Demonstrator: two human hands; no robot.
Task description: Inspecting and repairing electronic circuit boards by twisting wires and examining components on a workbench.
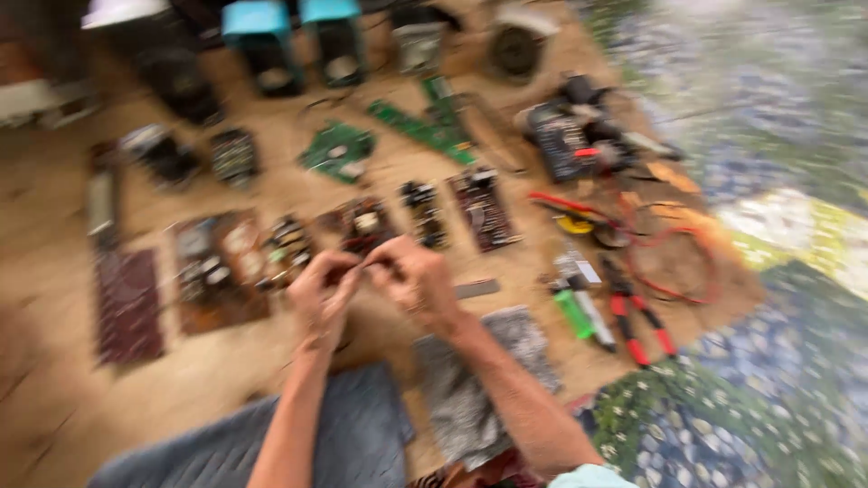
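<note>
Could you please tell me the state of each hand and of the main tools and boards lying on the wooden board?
left hand: fingers pinched, meeting the right; what it holds is blurred
right hand: fingers pinched likewise
red-handled pliers: lying flat, untouched
green circuit board: lying flat, bare
red wire: loosely coiled

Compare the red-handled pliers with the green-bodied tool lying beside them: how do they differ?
The red-handled pliers have two spread handles; the green-bodied tool is one straight stick. The pliers are red and black, and the tool is bright green with a pale tip. The pliers lie farther right. Both rest untouched on the wooden board.
</note>
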